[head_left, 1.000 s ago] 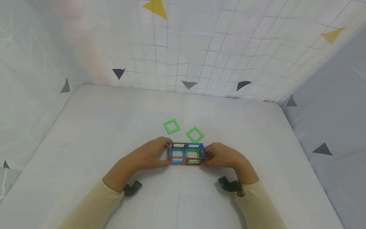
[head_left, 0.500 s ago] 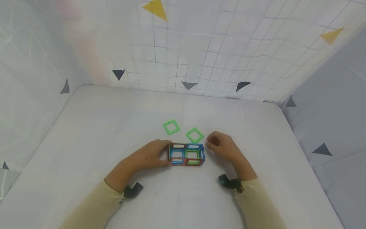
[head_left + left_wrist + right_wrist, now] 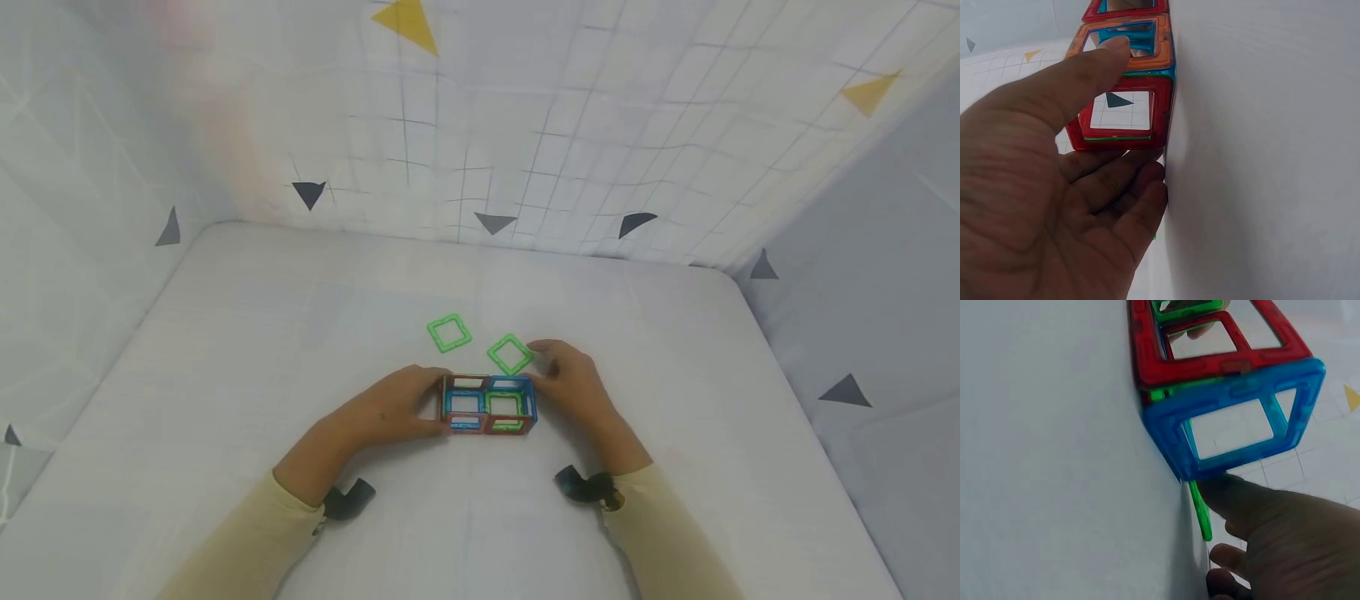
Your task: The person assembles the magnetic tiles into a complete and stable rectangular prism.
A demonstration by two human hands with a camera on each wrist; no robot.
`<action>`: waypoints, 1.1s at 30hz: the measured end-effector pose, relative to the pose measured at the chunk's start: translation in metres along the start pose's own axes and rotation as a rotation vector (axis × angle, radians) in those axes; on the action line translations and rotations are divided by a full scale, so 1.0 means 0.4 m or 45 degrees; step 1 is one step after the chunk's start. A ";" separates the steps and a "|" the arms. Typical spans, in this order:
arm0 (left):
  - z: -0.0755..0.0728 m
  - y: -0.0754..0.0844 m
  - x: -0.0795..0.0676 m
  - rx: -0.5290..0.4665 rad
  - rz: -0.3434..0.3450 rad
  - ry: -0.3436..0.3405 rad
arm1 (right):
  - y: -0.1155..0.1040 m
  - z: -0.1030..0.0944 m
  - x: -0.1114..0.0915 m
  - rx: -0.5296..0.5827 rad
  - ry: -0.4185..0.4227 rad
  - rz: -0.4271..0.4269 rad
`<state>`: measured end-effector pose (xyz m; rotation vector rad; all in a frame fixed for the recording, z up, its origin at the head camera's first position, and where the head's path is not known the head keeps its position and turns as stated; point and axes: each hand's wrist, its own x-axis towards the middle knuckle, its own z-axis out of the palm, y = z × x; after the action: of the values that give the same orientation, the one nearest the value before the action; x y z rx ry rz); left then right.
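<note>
Left hand [image 3: 396, 406] grips box frame [image 3: 486, 404] at 9 o'clock end; brace lightly. Right hand [image 3: 573, 380] loosely curved, no pinch evident, by green tile [image 3: 498, 364], 1 o'clock off box frame. Best: pinch rim, thumb clear of blue end panel [image 3: 1239, 458].

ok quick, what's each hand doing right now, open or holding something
Left hand: closed, holding the left end of the tile box.
Right hand: open, at the nearer green square; whether it touches, cannot tell.
</note>
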<state>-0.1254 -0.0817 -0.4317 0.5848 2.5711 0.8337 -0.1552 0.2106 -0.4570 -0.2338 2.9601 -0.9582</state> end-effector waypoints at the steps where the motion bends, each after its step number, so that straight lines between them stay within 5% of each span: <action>1: 0.000 0.000 0.000 -0.001 -0.006 -0.001 | -0.001 0.001 0.001 -0.018 -0.012 -0.022; 8: 0.000 0.001 -0.001 -0.002 -0.009 0.001 | -0.001 0.004 0.003 -0.194 -0.066 -0.143; 22: -0.003 0.002 -0.005 -0.001 0.010 0.000 | -0.002 -0.005 -0.009 -0.073 0.050 -0.131; 33: -0.001 0.001 -0.006 0.000 -0.010 -0.010 | 0.007 -0.030 -0.004 -0.025 0.010 -0.051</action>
<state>-0.1236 -0.0827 -0.4308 0.5761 2.5651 0.8270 -0.1546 0.2199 -0.4490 -0.2918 2.9845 -0.9366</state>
